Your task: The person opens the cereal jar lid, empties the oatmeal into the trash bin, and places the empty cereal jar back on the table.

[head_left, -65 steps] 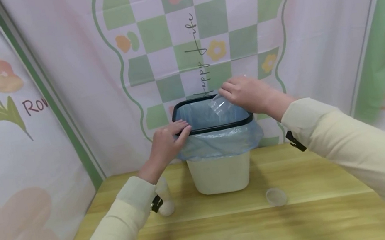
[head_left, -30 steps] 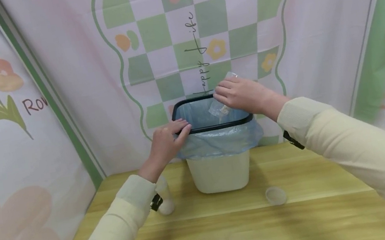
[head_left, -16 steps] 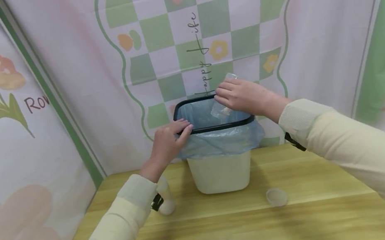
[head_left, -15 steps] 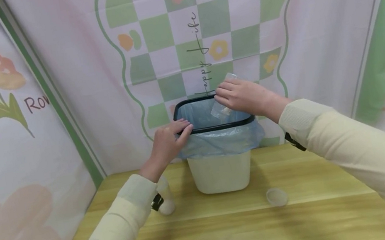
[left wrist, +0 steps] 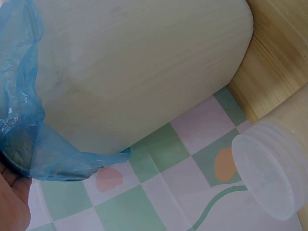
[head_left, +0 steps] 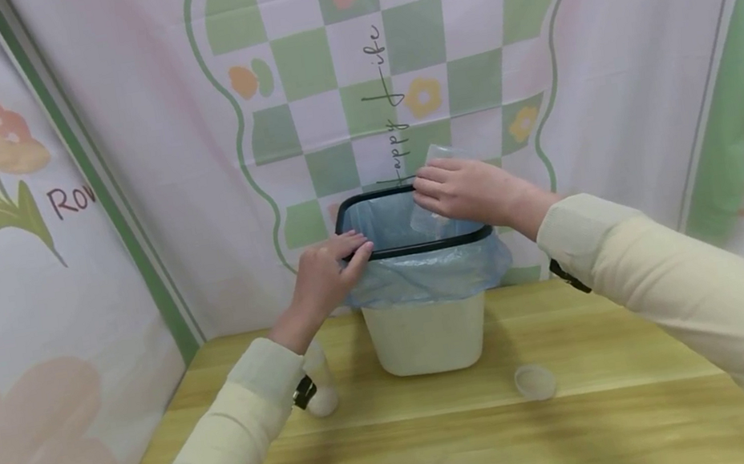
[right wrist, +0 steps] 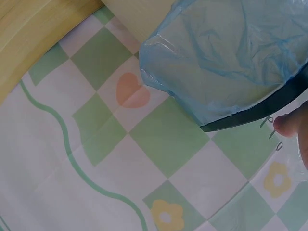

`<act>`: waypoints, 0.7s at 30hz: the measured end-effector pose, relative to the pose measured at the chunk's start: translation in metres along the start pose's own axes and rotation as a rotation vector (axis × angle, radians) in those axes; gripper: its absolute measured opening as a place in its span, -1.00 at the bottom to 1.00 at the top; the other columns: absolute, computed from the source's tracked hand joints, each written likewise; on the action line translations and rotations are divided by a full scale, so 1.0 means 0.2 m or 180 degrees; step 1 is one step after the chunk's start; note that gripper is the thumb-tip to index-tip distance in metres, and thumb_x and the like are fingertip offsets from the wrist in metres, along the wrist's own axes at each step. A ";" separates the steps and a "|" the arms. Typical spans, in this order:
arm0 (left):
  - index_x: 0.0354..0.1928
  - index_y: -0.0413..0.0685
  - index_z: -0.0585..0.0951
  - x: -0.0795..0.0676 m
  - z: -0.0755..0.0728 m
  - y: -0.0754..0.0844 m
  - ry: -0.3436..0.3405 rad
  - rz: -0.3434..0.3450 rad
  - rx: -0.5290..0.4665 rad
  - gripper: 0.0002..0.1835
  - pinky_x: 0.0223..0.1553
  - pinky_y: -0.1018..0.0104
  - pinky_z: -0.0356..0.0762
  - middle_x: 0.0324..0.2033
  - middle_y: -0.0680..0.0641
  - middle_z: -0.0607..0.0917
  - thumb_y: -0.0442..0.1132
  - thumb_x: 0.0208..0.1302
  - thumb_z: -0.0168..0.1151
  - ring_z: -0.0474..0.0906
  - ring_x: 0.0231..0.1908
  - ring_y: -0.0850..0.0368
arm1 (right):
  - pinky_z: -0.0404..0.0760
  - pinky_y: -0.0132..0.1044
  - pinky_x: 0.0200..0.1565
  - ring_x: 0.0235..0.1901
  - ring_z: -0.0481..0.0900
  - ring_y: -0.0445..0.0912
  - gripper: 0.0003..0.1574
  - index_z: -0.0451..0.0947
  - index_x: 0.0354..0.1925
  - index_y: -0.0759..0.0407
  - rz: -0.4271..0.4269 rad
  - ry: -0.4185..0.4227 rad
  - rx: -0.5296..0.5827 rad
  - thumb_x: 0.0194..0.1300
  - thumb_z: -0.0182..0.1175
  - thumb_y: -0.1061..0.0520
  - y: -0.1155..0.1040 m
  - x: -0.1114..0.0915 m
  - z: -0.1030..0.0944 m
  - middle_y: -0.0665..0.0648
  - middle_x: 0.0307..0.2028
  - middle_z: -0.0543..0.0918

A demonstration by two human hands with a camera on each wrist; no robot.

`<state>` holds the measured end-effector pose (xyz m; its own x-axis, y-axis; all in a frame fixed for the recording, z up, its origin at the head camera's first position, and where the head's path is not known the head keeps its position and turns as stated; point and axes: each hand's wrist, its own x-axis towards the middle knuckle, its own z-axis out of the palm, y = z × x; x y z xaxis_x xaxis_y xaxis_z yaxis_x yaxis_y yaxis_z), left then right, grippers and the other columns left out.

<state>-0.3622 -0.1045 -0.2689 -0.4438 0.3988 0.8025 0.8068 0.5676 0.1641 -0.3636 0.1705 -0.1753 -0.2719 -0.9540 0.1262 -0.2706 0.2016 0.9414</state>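
In the head view, a pale trash can [head_left: 427, 337] stands on the wooden table, lined with a blue bag [head_left: 430, 275] under a black rim [head_left: 418, 247]. My left hand [head_left: 327, 271] holds the near left corner of the rim, fingers over it. My right hand [head_left: 474, 187] grips a clear plastic piece [head_left: 426, 219] above the can's right side, one end pointing down into the opening and the other showing above the fingers. Whether it is a bag or a cup I cannot tell. The right wrist view shows my right thumb [right wrist: 290, 122] close to the black rim.
A clear jar [head_left: 317, 374] with a white end stands left of the can, partly behind my left forearm; the left wrist view shows its translucent round end [left wrist: 264, 173]. A round translucent lid [head_left: 535, 382] lies on the table right of the can. Patterned cloth hangs behind.
My right hand stays over the can; the clear plastic in it has shifted and tilted slightly, showing more above the fingers. My left hand has stayed on the rim.
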 end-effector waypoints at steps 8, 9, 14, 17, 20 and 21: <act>-0.12 -0.17 0.75 0.00 0.00 0.00 0.0006 -0.0004 0.0018 -0.76 0.07 0.12 0.53 -0.18 -0.12 0.75 -0.17 0.32 0.26 0.64 -0.01 0.04 | 0.35 -0.14 0.22 0.08 0.46 0.07 -0.54 0.54 0.08 0.24 -0.0214 0.0086 -0.0298 0.19 0.34 0.33 0.00 0.02 0.01 0.23 0.03 0.54; -0.12 -0.17 0.75 0.00 0.00 0.00 0.0013 0.0004 0.0027 -0.76 0.07 0.12 0.53 -0.18 -0.12 0.75 -0.17 0.32 0.26 0.64 -0.02 0.04 | 0.35 -0.13 0.21 0.07 0.46 0.07 -0.55 0.53 0.07 0.24 -0.0250 0.0089 -0.0342 0.20 0.33 0.32 0.00 0.02 0.01 0.23 0.03 0.54; -0.14 -0.18 0.75 0.00 0.01 0.00 0.0049 0.0076 0.0052 -0.76 0.05 0.12 0.55 -0.20 -0.13 0.75 -0.18 0.32 0.26 0.65 -0.03 0.02 | 0.31 -0.14 0.25 0.09 0.45 0.06 -0.56 0.52 0.09 0.22 -0.0413 0.0051 -0.0584 0.24 0.32 0.27 0.00 0.02 -0.01 0.21 0.04 0.53; -0.15 -0.20 0.75 0.00 0.01 0.00 0.0067 0.0106 0.0055 -0.76 0.04 0.11 0.55 -0.20 -0.13 0.75 -0.18 0.32 0.26 0.65 -0.04 0.02 | 0.28 -0.13 0.28 0.13 0.44 0.06 -0.56 0.50 0.11 0.22 -0.0475 -0.0007 -0.0664 0.26 0.30 0.25 -0.01 0.03 -0.02 0.21 0.07 0.52; -0.16 -0.22 0.75 0.00 0.01 0.00 0.0078 0.0115 0.0047 -0.76 0.04 0.11 0.55 -0.21 -0.13 0.76 -0.18 0.32 0.26 0.66 -0.04 0.01 | 0.26 -0.12 0.30 0.14 0.43 0.07 -0.57 0.49 0.13 0.22 -0.0526 -0.0050 -0.0721 0.30 0.27 0.23 -0.01 0.03 -0.02 0.21 0.09 0.52; -0.16 -0.22 0.75 0.00 0.01 0.00 0.0079 0.0116 0.0046 -0.75 0.04 0.10 0.55 -0.21 -0.13 0.76 -0.18 0.32 0.26 0.66 -0.04 0.00 | 0.25 -0.12 0.30 0.14 0.43 0.07 -0.57 0.49 0.13 0.22 -0.0543 -0.0064 -0.0749 0.30 0.27 0.23 -0.01 0.04 -0.01 0.21 0.10 0.52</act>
<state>-0.3631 -0.1036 -0.2690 -0.4043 0.4015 0.8218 0.8164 0.5634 0.1264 -0.3623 0.1628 -0.1750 -0.2597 -0.9647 -0.0442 -0.0930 -0.0205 0.9955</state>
